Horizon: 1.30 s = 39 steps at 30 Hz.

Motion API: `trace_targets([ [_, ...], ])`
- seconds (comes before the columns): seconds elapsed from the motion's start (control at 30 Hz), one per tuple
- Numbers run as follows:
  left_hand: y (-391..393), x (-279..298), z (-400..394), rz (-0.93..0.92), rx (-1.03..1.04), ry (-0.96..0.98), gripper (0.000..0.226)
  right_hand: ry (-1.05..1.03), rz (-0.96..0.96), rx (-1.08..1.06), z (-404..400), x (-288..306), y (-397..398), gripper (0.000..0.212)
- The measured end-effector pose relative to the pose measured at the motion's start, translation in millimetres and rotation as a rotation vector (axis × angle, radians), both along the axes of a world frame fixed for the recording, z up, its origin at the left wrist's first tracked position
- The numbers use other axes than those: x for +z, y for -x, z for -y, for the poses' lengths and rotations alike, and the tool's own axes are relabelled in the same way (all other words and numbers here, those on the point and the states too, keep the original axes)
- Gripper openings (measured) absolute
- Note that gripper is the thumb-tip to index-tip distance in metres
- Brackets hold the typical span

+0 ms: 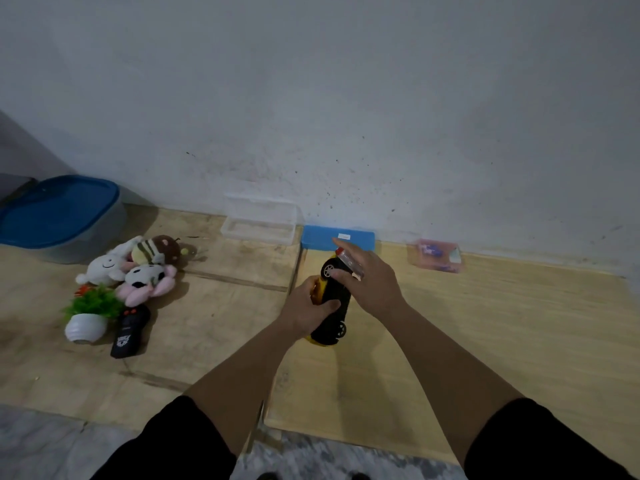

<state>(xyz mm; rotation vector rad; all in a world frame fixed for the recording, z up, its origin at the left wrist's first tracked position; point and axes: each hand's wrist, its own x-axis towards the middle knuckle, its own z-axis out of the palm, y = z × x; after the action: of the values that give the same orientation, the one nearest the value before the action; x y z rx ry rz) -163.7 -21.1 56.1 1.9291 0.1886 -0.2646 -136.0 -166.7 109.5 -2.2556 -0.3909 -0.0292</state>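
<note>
While within curled left hand (308, 311), toy car (332, 323) against right hand (374, 285), clear tool (349, 263) in pinch.

Black underside, yellow edge and white-spoked wheels on the plastic toy car (329, 329). Red cap on the small clear bottle (349, 264). Deep blue on the oval plastic lid (59, 209) over the translucent grey tub (104, 239); lighter blue with a white label on the flat plastic case (322, 239); see-through pink on the small lidded box (436, 258). White on the rabbit plush (104, 266), brown with cream stripes on the bee plush (156, 251), black patches on white with pink limbs on the cow plush (145, 277). Green on the plastic plant (93, 301) in the white ribbed pot (85, 327); red buttons on the black remote control (130, 332). Pale tan grain across the wooden floor boards (485, 323); dark specks on the grey-white wall (346, 116).
</note>
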Motion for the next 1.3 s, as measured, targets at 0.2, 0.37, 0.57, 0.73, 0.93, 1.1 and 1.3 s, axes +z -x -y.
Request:
trace_targets([
  [0.2,-1,1,9,0.366,0.018,-0.276,0.043,0.117,0.016,-0.146,-10,0,-6,0.065],
  [0.37,3,6,10,0.428,0.018,-0.334,0.040,-0.007,-0.006,-0.220,-19,6,-5,0.063],
  [0.57,7,14,-2,0.122,-0.232,-0.102,0.062,-0.055,-0.141,-0.238,-17,5,-7,0.030],
  [0.73,13,9,-8,-0.003,-0.339,0.083,0.086,-0.192,-0.274,-0.056,-2,-3,-10,0.046],
  [0.93,35,-9,-2,0.166,-0.165,-0.278,0.077,0.164,-0.165,0.028,-2,-45,-8,0.053],
  [1.1,56,-44,12,-0.113,0.166,-0.717,0.084,0.214,-0.258,0.044,-3,-79,-1,0.062],
  [1.3,66,-63,29,-0.238,0.240,-0.936,0.077,0.238,-0.295,0.075,-3,-101,0,0.066],
])
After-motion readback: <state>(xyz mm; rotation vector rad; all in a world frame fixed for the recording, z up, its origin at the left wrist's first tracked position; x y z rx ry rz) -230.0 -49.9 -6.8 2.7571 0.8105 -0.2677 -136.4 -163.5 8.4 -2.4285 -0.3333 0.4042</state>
